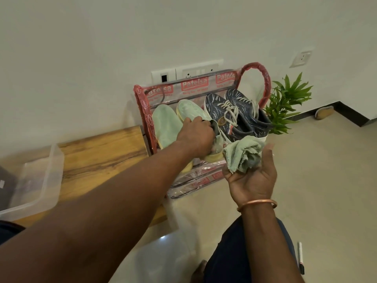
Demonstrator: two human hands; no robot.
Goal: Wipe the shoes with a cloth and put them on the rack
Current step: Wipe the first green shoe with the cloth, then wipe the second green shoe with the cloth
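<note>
Settling a green shoe (189, 111) onto the top shelf of the rack (142, 107), toe pointing at the wall and heel toward the front edge. Gripping it at the heel opening with the left hand (195, 135), fingers curling over the collar and clamping there. Cradling the bunched cloth (242, 154) in the upturned right hand (253, 180), just beside the shoe's heel, the fingers mostly hiding behind the folds and seemingly closing round them. Holding the two hands near each other, not touching.

Sharing the shelf with the other green shoe (165, 123) on the left and a pair of dark blue shoes (220, 107) with pale laces on the right, all toes facing the wall.

Judging by that, working through the placing step rather than the wiping, and probably nearing the end of the task.

Next, calling for easing the fingers out of the collar without dragging the shoe forward, the rack's plastic wrapping likely being slippery. Also calling for checking the heel is sitting on the shelf rather than overhanging, and nudging it square beside its mate.
</note>
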